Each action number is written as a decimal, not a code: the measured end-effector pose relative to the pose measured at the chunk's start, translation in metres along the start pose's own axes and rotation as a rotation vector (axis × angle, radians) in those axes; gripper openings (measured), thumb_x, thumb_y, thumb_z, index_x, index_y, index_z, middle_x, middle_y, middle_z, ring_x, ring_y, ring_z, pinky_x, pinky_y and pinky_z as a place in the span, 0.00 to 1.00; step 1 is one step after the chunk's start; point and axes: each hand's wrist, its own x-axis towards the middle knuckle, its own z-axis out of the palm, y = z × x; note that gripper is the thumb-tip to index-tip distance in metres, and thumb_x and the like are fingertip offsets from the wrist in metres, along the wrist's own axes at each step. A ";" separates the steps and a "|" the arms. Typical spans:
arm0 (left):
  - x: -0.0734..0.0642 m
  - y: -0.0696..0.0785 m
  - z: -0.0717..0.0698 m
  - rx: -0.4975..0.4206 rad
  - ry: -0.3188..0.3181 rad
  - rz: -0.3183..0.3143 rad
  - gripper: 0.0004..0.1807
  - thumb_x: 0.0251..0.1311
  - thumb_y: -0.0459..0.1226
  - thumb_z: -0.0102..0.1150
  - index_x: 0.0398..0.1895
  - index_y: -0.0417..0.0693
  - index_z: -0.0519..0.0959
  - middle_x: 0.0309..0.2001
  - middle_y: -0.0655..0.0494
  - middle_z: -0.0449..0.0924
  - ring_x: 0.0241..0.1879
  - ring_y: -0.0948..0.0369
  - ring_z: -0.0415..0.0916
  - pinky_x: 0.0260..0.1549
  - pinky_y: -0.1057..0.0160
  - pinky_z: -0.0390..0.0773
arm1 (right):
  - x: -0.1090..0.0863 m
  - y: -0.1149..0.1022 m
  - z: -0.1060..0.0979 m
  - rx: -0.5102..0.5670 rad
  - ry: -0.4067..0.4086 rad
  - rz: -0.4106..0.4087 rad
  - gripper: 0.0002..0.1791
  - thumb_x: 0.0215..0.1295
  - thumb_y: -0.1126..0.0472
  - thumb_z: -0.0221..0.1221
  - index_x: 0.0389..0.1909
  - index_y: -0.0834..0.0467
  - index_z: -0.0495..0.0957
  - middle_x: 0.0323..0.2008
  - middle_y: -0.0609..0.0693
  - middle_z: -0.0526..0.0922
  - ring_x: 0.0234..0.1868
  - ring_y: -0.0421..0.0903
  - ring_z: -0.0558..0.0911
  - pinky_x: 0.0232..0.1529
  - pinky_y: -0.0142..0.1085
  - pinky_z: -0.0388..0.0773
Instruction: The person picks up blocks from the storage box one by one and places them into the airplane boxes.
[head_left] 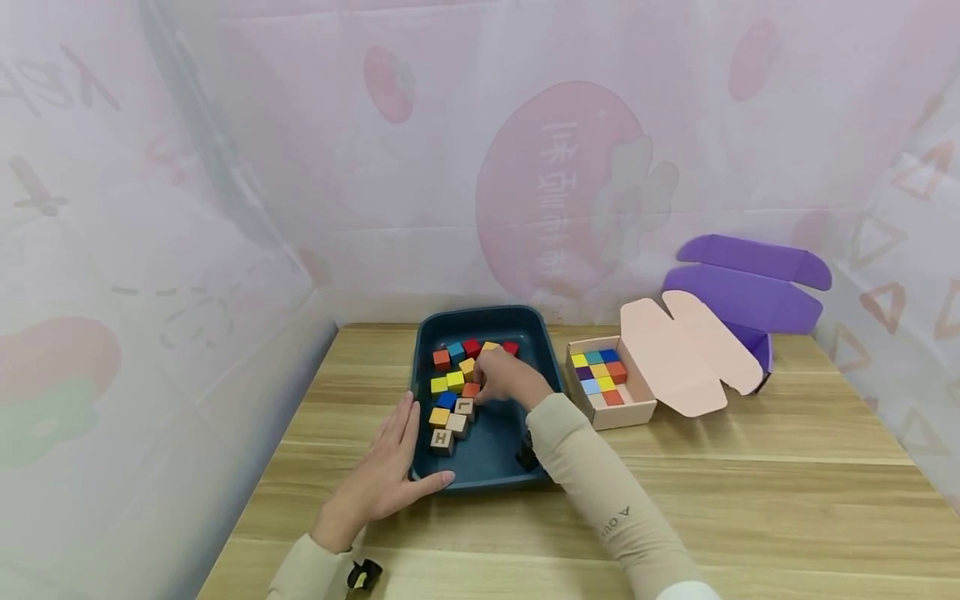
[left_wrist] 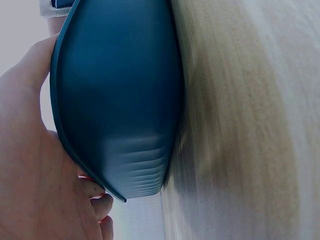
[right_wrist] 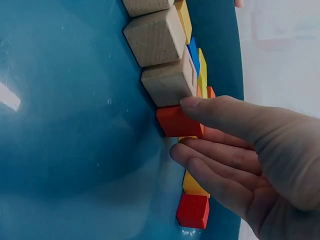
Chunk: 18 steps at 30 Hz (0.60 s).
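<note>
In the head view, a dark blue tray (head_left: 487, 467) holds loose colored cubes and several plain wooden letter blocks, including an H block (head_left: 442, 442) and an L block (head_left: 464, 407). My left hand (head_left: 382, 467) lies along the tray's left rim with its fingers extended and thumb over the near corner. The right hand (head_left: 510, 377) reaches into the tray and pinches an orange-red block (right_wrist: 177, 121) between thumb and fingers, beside the wooden L block. The index fingertip is mostly hidden behind the thumb in the right wrist view. The left wrist view shows the tray's outer wall (left_wrist: 120, 80).
To the tray's right stands an open pink box (head_left: 626, 414) with rows of colored cubes, its lid folded out to the right. A purple box (head_left: 750, 296) with a raised lid is behind it. Printed curtains border the wooden table (head_left: 750, 492).
</note>
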 end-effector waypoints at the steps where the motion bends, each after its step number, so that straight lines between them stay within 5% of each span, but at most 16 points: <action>1: 0.000 0.000 0.000 -0.002 0.002 -0.001 0.67 0.62 0.71 0.59 0.87 0.45 0.36 0.88 0.48 0.27 0.87 0.42 0.37 0.82 0.33 0.49 | 0.001 0.000 0.001 -0.006 0.002 0.000 0.10 0.64 0.56 0.75 0.43 0.54 0.87 0.40 0.47 0.86 0.42 0.45 0.80 0.50 0.38 0.86; 18: -0.001 -0.001 0.003 -0.008 0.028 0.018 0.67 0.62 0.71 0.60 0.87 0.44 0.37 0.88 0.47 0.29 0.87 0.42 0.37 0.82 0.34 0.48 | -0.011 0.003 -0.014 0.017 0.082 0.009 0.10 0.65 0.55 0.74 0.42 0.55 0.89 0.41 0.48 0.85 0.41 0.47 0.81 0.47 0.37 0.86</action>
